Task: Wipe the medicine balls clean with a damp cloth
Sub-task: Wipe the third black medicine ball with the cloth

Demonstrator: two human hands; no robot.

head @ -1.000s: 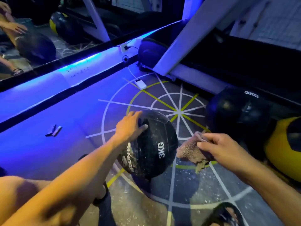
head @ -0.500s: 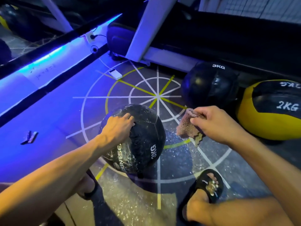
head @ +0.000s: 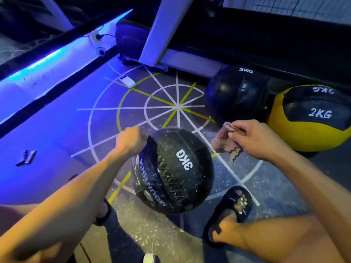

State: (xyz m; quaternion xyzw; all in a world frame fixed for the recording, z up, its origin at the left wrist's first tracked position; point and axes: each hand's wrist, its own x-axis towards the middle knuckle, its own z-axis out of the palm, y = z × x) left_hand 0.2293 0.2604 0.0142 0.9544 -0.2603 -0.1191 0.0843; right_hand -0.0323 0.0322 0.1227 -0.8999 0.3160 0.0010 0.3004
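I see open floor (head: pixel 57 133) to the left of the dusty black 3KG ball (head: pixel 171 170), out to the blue-lit wall edge; on the right the room is tighter, with a second black 3KG ball (head: pixel 235 93) and a yellow 2KG ball (head: pixel 311 118) side by side against the dark base at the back.

My left hand (head: pixel 131 140) grips the dusty ball at its upper left, fingers curled over the far side. My right hand (head: pixel 258 139) pinches the brown cloth (head: pixel 224 142), bunched, just right of the ball and apart from it.

Against half a second ago, the ball has turned so its 3KG print faces up, and it sits nearer to me; the cloth has not reached it.

A white adapter (head: pixel 127 81) lies on the floor markings near the white frame leg (head: pixel 161 29). A small grey piece (head: pixel 27 157) lies far left. My sandalled right foot (head: pixel 233 209) sits just below the ball.
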